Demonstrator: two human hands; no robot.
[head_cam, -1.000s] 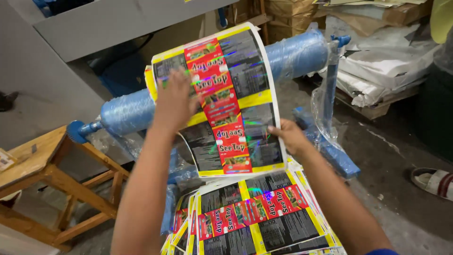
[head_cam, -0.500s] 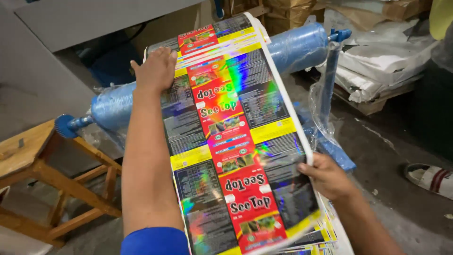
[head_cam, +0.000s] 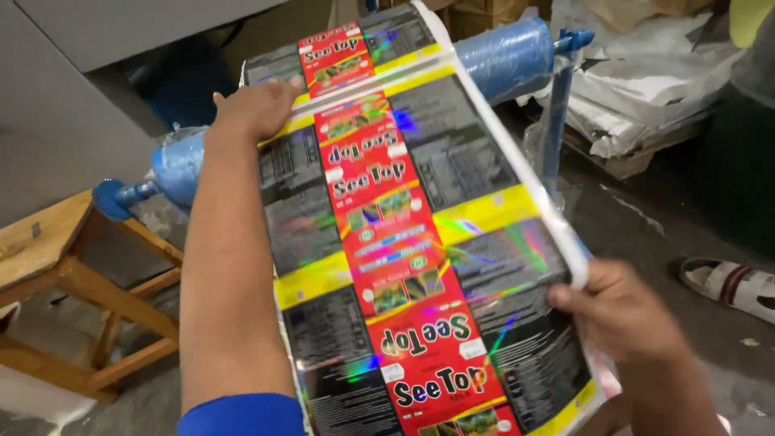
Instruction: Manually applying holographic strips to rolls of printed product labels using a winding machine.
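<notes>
Printed film: a long glossy strip with red, black and yellow panels, stretched from the far roller down toward the camera.
Roller: blue-wrapped, lying crosswise under the film's far end.
Stool: wooden, at the left on the floor.
Left hand: arm fully extended, palm flat, fingers together, pressing the film's left edge near the roller.
Right hand: close in, fingers curled, pinching the film's white right edge.
Sandal: striped, on the floor at right.
</notes>
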